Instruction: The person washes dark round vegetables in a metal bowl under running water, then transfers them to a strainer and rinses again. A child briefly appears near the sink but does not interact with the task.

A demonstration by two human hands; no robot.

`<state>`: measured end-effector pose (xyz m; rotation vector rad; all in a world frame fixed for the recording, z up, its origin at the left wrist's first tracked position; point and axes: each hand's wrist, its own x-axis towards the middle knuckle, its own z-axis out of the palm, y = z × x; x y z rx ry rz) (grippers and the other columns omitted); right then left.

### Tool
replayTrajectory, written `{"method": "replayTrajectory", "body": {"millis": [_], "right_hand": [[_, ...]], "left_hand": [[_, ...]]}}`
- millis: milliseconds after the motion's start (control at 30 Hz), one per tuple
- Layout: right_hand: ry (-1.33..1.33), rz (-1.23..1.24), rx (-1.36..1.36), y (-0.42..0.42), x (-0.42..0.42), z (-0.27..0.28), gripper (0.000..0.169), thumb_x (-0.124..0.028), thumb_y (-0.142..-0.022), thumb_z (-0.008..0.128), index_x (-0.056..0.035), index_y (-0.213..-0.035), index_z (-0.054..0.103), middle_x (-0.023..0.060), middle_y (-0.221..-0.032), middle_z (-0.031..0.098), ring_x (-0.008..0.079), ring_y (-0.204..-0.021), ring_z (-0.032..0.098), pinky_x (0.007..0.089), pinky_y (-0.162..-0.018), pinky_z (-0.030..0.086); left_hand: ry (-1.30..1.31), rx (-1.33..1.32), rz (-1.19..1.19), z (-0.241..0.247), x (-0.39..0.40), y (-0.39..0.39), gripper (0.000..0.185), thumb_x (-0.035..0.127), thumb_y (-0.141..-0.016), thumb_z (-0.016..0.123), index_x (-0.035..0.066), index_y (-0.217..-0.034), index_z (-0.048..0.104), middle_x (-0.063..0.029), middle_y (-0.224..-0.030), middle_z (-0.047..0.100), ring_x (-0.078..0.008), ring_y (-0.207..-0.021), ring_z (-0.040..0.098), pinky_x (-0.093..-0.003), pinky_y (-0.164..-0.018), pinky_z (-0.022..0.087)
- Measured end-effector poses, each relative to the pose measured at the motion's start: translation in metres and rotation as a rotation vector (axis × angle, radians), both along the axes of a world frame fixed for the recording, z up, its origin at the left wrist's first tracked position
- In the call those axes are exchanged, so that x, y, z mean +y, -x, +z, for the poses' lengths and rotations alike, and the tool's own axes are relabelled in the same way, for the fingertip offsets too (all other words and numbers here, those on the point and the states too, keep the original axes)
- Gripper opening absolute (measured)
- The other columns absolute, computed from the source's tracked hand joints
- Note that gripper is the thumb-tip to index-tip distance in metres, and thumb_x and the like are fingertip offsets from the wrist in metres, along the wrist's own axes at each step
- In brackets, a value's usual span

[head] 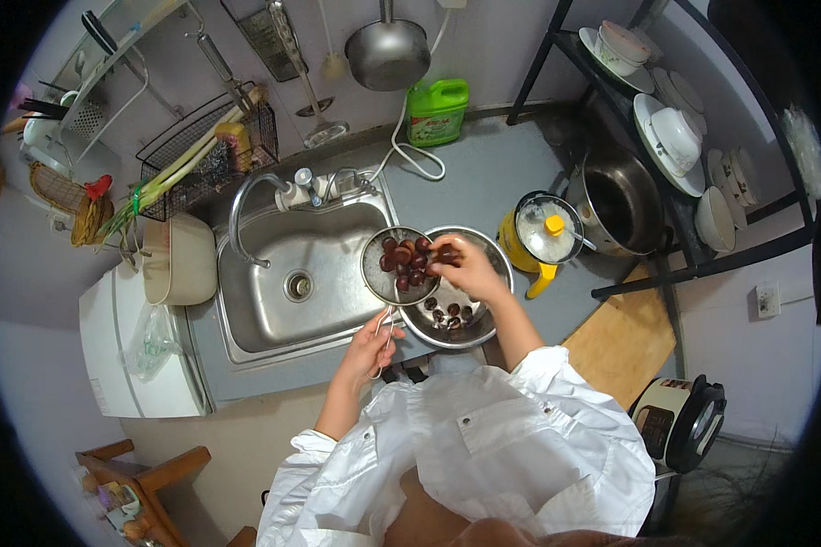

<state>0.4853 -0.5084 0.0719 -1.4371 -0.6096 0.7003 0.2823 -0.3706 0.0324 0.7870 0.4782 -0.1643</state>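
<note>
My left hand (pixel 369 347) grips the wire handle of a round mesh strainer (pixel 378 287). The strainer is over the right rim of a stainless steel sink (pixel 342 314) and overlaps the left part of a steel bowl (pixel 498 256). Several dark red, round fruits (pixel 402 257) rest in the mesh; their exact kind is unclear. Above the bowl, at the strainer's right edge, my right hand (pixel 475 270) holds some of the same fruits (pixel 447 254) in its fingers. Several more fruits (pixel 453 312) lie on the bowl's bottom.
A chrome faucet (pixel 236 225) arches over the sink. Right of the bowl stand a yellow lidded pot (pixel 513 243) and a large steel pot (pixel 629 205), beside a black dish rack (pixel 609 92). A green jug (pixel 438 113) stands behind. A cutting board (pixel 619 342) is at right.
</note>
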Motion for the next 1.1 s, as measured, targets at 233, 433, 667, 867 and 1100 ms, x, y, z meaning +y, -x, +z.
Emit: {"method": "replayTrajectory", "body": {"millis": [233,433,667,867,1100], "right_hand": [[0.285,-0.012,-0.623,0.023,0.046,0.012,0.031,-0.015,-0.067,0.064,-0.0051,-0.096,0.056,0.0108,-0.085,0.052,0.0251,-0.079,0.054,0.0329,-0.069,0.044],[0.147,-0.076,-0.777,0.004,0.041,0.013,0.026,-0.012,-0.066,0.063,-0.0049,-0.090,0.058,0.0117,-0.091,0.054,0.0279,-0.087,0.051,0.0347,-0.079,0.040],[0.826,-0.062,-0.562,-0.046,-0.046,-0.123,0.042,-0.034,-0.067,0.064,-0.0046,-0.096,0.057,0.0161,-0.102,0.050,0.0257,-0.095,0.049,0.0331,-0.080,0.041],[1.192,0.397,-0.546,0.024,-0.036,-0.095,0.060,-0.044,-0.056,0.070,-0.0179,-0.108,0.053,0.0151,-0.110,0.040,0.0337,-0.107,0.038,0.0423,-0.085,0.039],[1.121,0.354,-0.655,0.034,-0.045,-0.126,0.036,-0.019,-0.061,0.065,-0.0122,-0.095,0.055,0.0176,-0.105,0.040,0.0350,-0.097,0.046,0.0395,-0.078,0.043]], "left_hand": [[-0.014,-0.012,-0.075,0.006,-0.007,-0.007,0.048,0.018,-0.086,0.046,0.009,-0.129,0.026,-0.0082,-0.087,0.053,-0.0057,-0.048,0.038,-0.0163,-0.037,0.032],[0.031,-0.014,-0.054,0.003,-0.007,-0.006,0.049,0.017,-0.085,0.046,0.010,-0.129,0.026,-0.0084,-0.087,0.053,-0.0055,-0.049,0.038,-0.0159,-0.037,0.032],[0.001,0.017,0.021,0.009,0.006,0.005,0.046,0.014,-0.086,0.044,0.011,-0.129,0.027,-0.0091,-0.087,0.053,-0.0049,-0.044,0.037,-0.0155,-0.033,0.030],[-0.053,0.045,0.050,0.013,0.013,0.011,0.046,0.014,-0.086,0.044,0.012,-0.129,0.028,-0.0089,-0.087,0.053,-0.0048,-0.044,0.038,-0.0148,-0.033,0.030],[-0.029,0.002,0.044,0.013,0.010,0.009,0.046,0.014,-0.086,0.045,0.011,-0.128,0.028,-0.0087,-0.087,0.053,-0.0044,-0.045,0.037,-0.0147,-0.034,0.030]]}}
